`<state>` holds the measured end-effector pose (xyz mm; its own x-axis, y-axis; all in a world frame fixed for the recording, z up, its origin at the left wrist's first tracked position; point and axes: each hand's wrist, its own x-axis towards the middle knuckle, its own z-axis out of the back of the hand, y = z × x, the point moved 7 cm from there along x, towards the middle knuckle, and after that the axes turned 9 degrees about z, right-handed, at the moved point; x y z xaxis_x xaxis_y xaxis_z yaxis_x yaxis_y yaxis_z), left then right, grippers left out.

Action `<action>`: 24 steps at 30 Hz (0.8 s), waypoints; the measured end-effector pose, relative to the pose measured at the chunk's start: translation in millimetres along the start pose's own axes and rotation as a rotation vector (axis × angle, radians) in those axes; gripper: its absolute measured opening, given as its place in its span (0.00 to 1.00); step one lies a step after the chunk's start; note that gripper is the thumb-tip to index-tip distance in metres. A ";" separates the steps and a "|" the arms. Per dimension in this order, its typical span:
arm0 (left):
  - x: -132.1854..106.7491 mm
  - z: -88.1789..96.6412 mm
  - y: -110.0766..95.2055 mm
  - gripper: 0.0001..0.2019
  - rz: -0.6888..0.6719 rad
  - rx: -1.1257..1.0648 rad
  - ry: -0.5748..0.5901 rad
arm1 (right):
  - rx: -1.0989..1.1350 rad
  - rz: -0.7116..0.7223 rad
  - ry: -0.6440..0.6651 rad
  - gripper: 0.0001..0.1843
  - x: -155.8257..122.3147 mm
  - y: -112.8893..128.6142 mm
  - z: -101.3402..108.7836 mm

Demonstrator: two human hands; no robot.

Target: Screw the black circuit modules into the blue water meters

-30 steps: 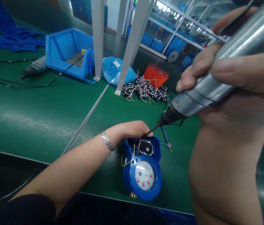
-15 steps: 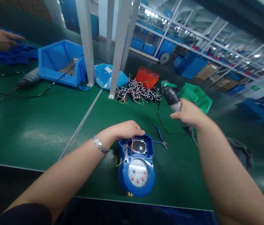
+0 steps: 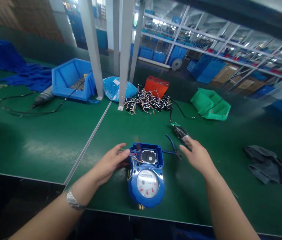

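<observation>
A blue water meter (image 3: 159, 185) with a round dial lies on the green bench in front of me. Its upper box is uncovered and shows a black module (image 3: 149, 156) with a white border and thin coloured wires. My left hand (image 3: 112, 163) is at the box's upper left side, thumb and fingers apart; whether it touches the wires I cannot tell. My right hand (image 3: 197, 155) rests over the lower part of a black and grey electric screwdriver (image 3: 180, 132) on the bench, thumb spread away from the fingers. Blue-handled cutters (image 3: 172, 145) lie between meter and screwdriver.
Several wired black modules (image 3: 147, 101) are heaped by a red bin (image 3: 156, 86). A green bin (image 3: 211, 105) stands at back right, a grey cloth (image 3: 266, 163) at right. Metal posts (image 3: 126, 50), a blue bin (image 3: 72, 90) and another screwdriver (image 3: 43, 96) are left.
My right hand has brought the screwdriver down onto the bench and loosened around it. My left hand has slid from the box's top edge to its left side. Another person's hand has left the upper left.
</observation>
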<state>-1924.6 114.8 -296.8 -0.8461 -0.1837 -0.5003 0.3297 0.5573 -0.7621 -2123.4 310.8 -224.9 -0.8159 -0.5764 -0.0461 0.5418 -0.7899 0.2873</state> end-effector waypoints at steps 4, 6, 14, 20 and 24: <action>-6.0 -15.3 21.3 0.31 0.064 -0.092 0.154 | 0.784 0.147 0.182 0.39 -64.8 57.2 -47.4; -2.8 -26.5 22.9 0.27 0.074 -0.123 0.244 | 1.005 0.169 0.169 0.40 -82.9 75.7 -62.5; 21.8 -67.1 7.0 0.30 -0.080 -0.170 0.406 | 1.561 -0.183 -0.129 0.42 -75.2 54.3 -82.9; 28.5 -68.3 5.5 0.33 -0.213 -0.151 0.396 | 1.169 0.018 -0.170 0.37 -79.1 49.4 -75.4; 22.2 -63.1 3.6 0.41 -0.272 -0.088 0.334 | 0.979 0.132 -0.122 0.46 -92.3 65.8 -67.7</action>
<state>-1968.7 163.8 -284.7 -0.9909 -0.0696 -0.1152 0.0516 0.5940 -0.8028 -1998.8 297.9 -266.5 -0.8061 -0.5782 0.1263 0.2692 -0.1681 0.9483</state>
